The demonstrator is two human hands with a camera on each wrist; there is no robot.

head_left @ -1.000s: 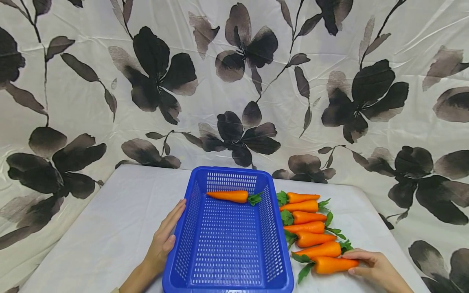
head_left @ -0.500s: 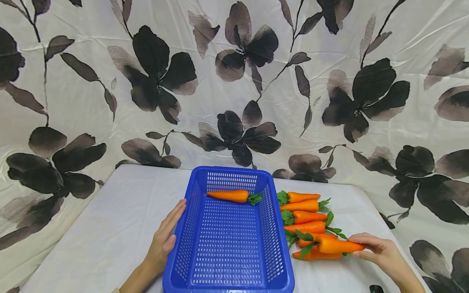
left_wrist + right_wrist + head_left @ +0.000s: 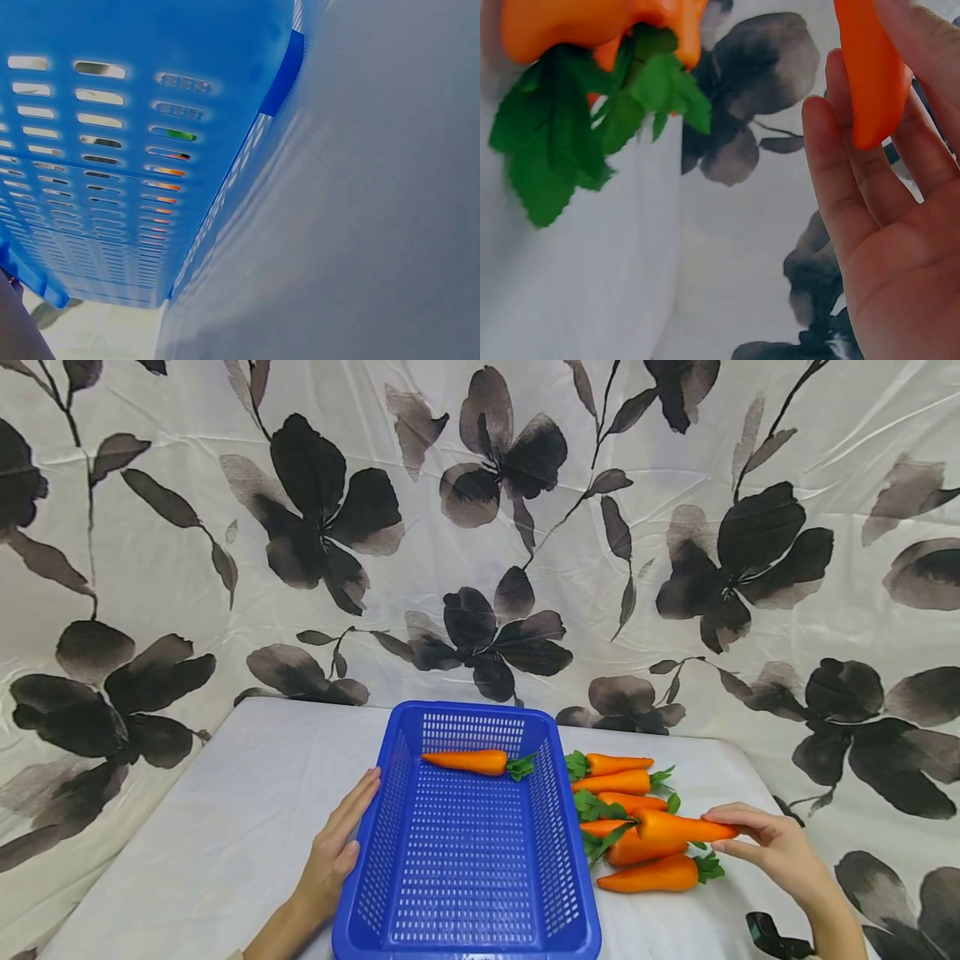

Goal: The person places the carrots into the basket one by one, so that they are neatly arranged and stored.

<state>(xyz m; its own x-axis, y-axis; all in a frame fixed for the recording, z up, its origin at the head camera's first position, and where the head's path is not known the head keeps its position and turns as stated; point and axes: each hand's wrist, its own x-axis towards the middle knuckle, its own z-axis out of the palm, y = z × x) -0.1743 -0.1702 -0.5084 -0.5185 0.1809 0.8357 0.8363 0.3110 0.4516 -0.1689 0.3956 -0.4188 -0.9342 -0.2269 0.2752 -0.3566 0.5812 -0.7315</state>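
A blue slotted plastic basket (image 3: 468, 868) stands in the middle of the table, with one orange carrot (image 3: 465, 762) lying across its far end. My left hand (image 3: 333, 852) rests against the basket's left side, fingers straight along the rim. To the right, my right hand (image 3: 780, 852) pinches a second carrot (image 3: 678, 827) by its narrow tip, its leafy end pointing toward the basket. That carrot overlaps the row below it in the head view. In the right wrist view, thumb and fingers meet on the held carrot's tip (image 3: 874, 97).
Several more carrots with green leaves, among them the nearest one (image 3: 652, 875), lie in a row along the basket's right side. A white cloth covers the table (image 3: 195, 843). Behind it hangs a floral curtain (image 3: 570, 568). A black strap device (image 3: 776, 935) sits at the right wrist.
My right hand has picked the nearest carrot off the row's front end and carried it up and away from me over the other carrots. The left hand and basket stay put.
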